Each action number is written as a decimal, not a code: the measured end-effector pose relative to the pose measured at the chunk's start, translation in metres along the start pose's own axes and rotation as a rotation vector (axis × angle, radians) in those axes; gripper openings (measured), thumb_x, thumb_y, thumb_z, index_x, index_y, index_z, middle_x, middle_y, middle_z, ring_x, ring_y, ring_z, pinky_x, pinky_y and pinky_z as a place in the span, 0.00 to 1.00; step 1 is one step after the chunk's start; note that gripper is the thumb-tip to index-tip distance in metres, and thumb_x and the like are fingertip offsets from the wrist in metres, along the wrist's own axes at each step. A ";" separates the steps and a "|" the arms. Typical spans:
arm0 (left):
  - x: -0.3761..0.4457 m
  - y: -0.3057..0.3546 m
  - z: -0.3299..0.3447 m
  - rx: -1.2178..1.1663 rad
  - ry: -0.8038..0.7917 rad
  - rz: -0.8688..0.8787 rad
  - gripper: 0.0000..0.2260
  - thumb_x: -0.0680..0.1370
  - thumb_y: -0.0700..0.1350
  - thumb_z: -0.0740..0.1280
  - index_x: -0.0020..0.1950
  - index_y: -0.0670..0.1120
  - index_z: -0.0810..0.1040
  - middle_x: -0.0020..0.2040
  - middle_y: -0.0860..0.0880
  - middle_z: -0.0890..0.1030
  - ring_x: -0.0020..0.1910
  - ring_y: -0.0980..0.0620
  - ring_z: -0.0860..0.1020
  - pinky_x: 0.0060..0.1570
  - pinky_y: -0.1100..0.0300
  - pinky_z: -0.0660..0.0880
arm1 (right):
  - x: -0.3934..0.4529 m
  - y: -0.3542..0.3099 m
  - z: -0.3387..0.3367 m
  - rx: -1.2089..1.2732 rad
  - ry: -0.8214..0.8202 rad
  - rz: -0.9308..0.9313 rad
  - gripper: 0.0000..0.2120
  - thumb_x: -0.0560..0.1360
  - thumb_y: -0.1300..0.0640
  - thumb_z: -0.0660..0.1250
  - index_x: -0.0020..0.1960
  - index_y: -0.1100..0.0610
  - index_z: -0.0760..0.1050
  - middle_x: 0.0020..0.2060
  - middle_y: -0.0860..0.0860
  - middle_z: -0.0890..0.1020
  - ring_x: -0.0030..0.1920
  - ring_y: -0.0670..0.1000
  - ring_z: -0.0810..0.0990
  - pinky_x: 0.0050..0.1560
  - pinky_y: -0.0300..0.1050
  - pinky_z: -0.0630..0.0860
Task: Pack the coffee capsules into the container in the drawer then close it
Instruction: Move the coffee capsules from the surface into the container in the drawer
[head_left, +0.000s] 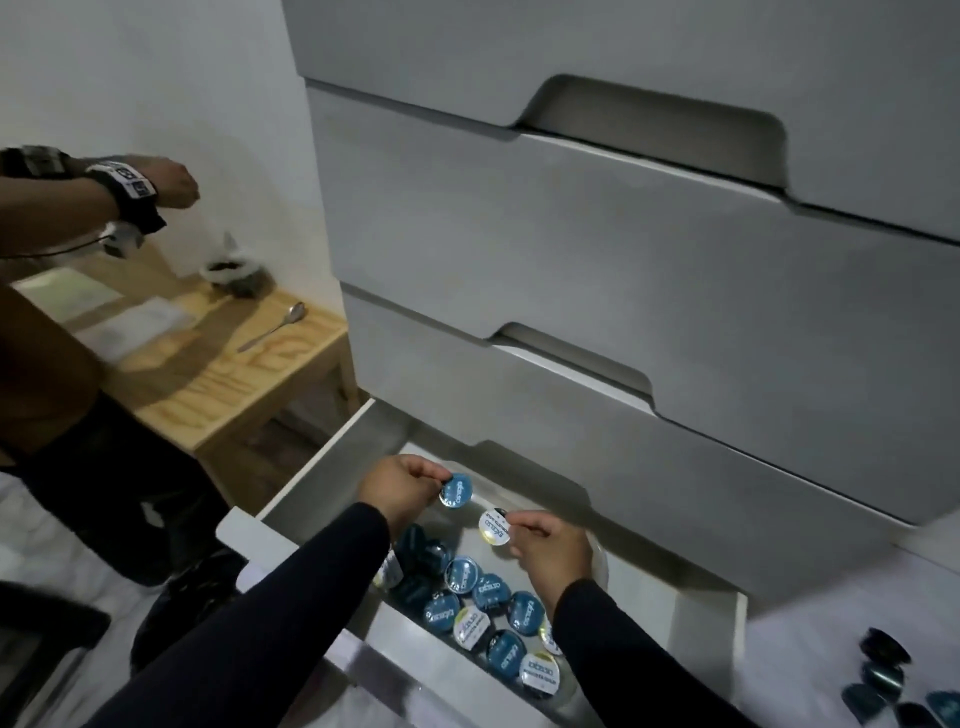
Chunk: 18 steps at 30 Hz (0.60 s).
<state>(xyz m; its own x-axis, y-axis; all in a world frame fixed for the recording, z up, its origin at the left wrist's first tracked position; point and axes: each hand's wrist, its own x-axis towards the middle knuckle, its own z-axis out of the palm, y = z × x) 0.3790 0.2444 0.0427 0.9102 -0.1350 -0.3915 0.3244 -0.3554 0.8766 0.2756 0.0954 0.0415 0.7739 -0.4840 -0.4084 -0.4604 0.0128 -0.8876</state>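
Left hand (400, 488): lower centre of the frame, over the open drawer; thumb and fingertips pinched on the rim of a blue-lidded capsule (456, 491), lid facing the camera.

Right hand (550, 543): just right of the left, also over the drawer; fingers pinched on the edge of a white-lidded capsule (494, 527), held tilted.

Capsules in the container (483, 618): a loose heap below both hands, mostly blue lids with a few white ones, lying at mixed angles and touching one another.

Container (600, 564): pale, sitting inside the drawer; only a curved edge shows clearly beside the right wrist, the rest is hidden by capsules and sleeves.

Drawer (311, 467): the lowest one of the grey-white chest, pulled out toward the bottom of the frame.

Capsules still outside (883, 675): a small dark cluster at the lower right corner, on the pale floor, well apart from the drawer.

Handling, as a judgement: each capsule looks light, with a stiff plastic cup and a thin foil lid that could dent or puncture. The rim flange is the best hold, keeping fingertips off the foil centre.

Risk: smooth cups probably slide off the heap if dropped on a slope, so setting them into gaps is safer.

Progress: packing appears well along; the drawer is not yet closed.

Other person (171, 184): a hand at the upper left, above a wooden table (291, 358) bearing a spoon (272, 327).
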 end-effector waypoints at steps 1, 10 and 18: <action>0.005 0.000 0.000 0.086 -0.026 0.021 0.10 0.74 0.32 0.64 0.39 0.43 0.82 0.35 0.49 0.81 0.31 0.58 0.77 0.32 0.70 0.74 | 0.005 0.003 0.003 -0.005 0.016 0.013 0.06 0.73 0.64 0.67 0.45 0.57 0.82 0.41 0.51 0.85 0.35 0.43 0.81 0.33 0.32 0.77; 0.029 0.005 0.001 0.623 -0.217 0.169 0.09 0.72 0.35 0.68 0.36 0.48 0.82 0.39 0.55 0.80 0.39 0.61 0.76 0.48 0.70 0.72 | 0.030 0.016 0.021 -0.011 0.017 0.094 0.10 0.71 0.66 0.68 0.38 0.53 0.82 0.37 0.50 0.84 0.38 0.48 0.81 0.44 0.39 0.79; 0.038 0.004 -0.002 0.724 -0.257 0.201 0.05 0.70 0.38 0.68 0.37 0.45 0.83 0.41 0.51 0.85 0.41 0.57 0.82 0.50 0.64 0.78 | 0.036 0.020 0.031 -0.034 -0.005 0.150 0.09 0.69 0.65 0.69 0.36 0.53 0.83 0.34 0.51 0.85 0.41 0.52 0.84 0.50 0.48 0.81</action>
<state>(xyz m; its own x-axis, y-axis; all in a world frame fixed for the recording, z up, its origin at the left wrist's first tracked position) 0.4156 0.2396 0.0316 0.8173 -0.4378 -0.3747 -0.1679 -0.8029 0.5720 0.3077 0.1058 0.0027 0.6973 -0.4750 -0.5368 -0.5855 0.0547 -0.8088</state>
